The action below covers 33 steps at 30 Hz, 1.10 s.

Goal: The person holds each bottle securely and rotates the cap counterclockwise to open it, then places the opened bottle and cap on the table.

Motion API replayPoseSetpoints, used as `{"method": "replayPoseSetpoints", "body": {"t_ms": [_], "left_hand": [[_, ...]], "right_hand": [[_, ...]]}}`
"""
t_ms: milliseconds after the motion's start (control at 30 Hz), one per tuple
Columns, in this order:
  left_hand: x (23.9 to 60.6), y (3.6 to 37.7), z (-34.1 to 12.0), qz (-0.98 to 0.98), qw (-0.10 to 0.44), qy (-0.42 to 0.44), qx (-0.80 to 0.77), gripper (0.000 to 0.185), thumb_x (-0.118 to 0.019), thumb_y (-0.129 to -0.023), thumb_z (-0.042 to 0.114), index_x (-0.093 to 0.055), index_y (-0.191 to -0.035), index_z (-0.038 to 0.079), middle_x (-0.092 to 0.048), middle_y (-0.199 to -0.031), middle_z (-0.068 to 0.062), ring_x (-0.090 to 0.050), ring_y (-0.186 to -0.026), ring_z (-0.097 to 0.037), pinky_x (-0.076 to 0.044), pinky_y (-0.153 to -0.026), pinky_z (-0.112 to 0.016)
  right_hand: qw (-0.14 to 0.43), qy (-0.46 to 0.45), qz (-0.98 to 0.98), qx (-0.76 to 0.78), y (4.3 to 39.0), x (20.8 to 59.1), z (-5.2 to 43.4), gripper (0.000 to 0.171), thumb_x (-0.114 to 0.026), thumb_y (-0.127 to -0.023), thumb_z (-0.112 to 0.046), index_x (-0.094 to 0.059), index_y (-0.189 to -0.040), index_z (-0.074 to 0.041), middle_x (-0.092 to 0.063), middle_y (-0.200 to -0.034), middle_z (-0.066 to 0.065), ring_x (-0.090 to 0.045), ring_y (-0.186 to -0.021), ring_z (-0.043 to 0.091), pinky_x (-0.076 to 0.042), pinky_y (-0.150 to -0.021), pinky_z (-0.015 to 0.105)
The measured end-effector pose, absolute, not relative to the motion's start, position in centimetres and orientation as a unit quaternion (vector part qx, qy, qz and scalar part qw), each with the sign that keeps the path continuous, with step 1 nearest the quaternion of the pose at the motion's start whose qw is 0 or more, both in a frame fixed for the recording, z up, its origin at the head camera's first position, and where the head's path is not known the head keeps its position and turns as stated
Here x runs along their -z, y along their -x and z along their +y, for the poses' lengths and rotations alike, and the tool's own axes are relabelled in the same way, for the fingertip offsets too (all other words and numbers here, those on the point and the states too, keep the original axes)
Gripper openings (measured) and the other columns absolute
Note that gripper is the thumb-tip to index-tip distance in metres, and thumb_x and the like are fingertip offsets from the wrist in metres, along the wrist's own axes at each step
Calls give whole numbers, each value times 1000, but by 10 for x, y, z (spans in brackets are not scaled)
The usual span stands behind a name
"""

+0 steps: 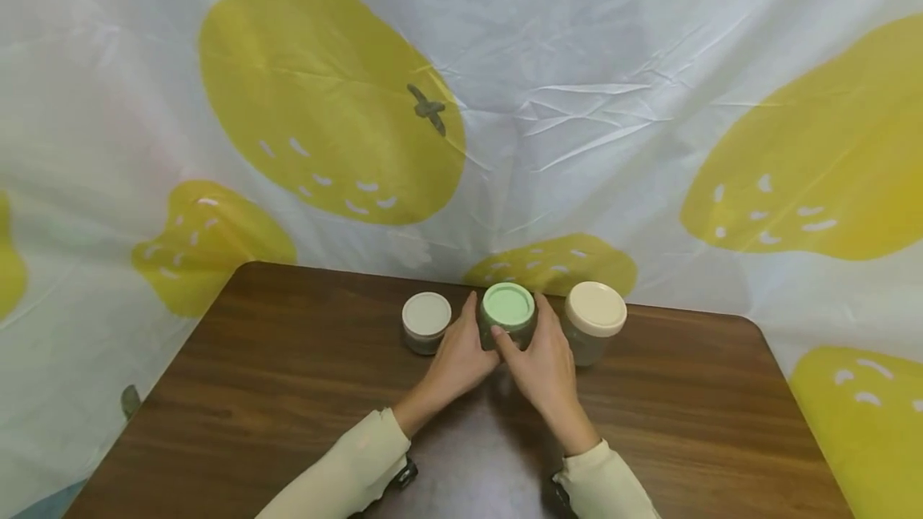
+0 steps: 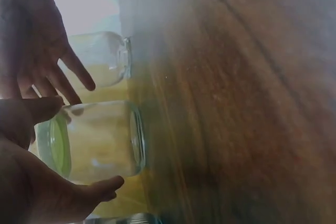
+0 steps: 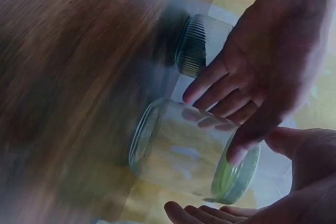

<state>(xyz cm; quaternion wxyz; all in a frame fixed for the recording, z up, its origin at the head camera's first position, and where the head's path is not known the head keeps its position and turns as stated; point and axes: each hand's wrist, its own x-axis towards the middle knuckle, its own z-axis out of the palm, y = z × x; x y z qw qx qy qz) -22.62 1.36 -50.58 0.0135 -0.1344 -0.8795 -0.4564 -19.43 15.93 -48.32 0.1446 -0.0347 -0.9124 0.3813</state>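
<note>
- Your left hand (image 1: 461, 360) and right hand (image 1: 542, 367) flanked the green-lidded jar (image 1: 508, 315), which stood upright on the table (image 1: 288, 391), near its far edge and midway between two other jars.
- Your left hand's fingers (image 3: 220, 95) lay almost straight and spread against the jar's left side; the right wrist view showed them touching the glass (image 3: 178, 150), not curled round it.
- Your right hand sat at the jar's right side, thumb (image 1: 505, 340) across the front. Its fingers (image 2: 73, 85) were spread and only slightly bent, so the grip was loose and wide, more a cupping than a clamp.
- The grey-lidded jar (image 1: 426, 322) stood just left of your left hand, apart from the green one.
- The cream-lidded jar (image 1: 594, 320), the tallest, stood just right of your right hand; whether the hand touched it could not be told.
- Your cream sleeves (image 1: 360, 463) reached in from the near edge.
- A white cloth (image 1: 577, 102) printed with yellow fruit hung behind the table.
</note>
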Motion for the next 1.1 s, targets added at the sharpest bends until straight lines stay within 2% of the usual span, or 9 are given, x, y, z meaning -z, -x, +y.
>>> {"method": "replayPoseSetpoints", "body": {"t_ms": [200,467,600,800,1100], "left_hand": [[512,235,21,-885,7,126,449,87,-67,-91,23,-27,-163,-6,-55,-153,-30,-60,-136,-45,-54,-109,-56],[519,242,24,-887,24,126,443,71,-63,-92,14,-39,-157,-5,-64,-143,-27,-67,-127,-42,-58,-101,-55],[522,244,25,-887,39,126,442,65,-66,-92,16,-47,-152,0,-69,-137,-22,-69,-123,-39,-58,-100,-54],[523,245,26,-889,47,124,438,66,-74,-88,23,-52,-146,0,-73,-132,-19,-71,-121,-37,-58,-100,-51],[516,241,25,-886,48,124,444,64,-73,-86,23,-54,-143,1,-73,-130,-19,-71,-119,-39,-57,-98,-54]], "right_hand": [[146,46,-906,-395,202,487,154,89,-79,-92,-42,-38,-159,0,-56,-152,25,-60,-133,47,-51,-103,66],[145,53,-901,-406,208,492,152,94,-81,-91,-43,-36,-161,1,-54,-154,27,-58,-137,47,-50,-107,64],[152,55,-896,-414,210,495,152,91,-84,-88,-42,-41,-158,-4,-60,-149,24,-62,-132,46,-51,-104,62],[158,58,-893,-418,211,496,155,87,-88,-84,-42,-48,-152,-6,-65,-143,22,-64,-128,44,-52,-102,61],[150,61,-895,-416,210,493,159,89,-88,-84,-45,-48,-152,-5,-65,-144,21,-64,-129,43,-52,-102,59]]}}
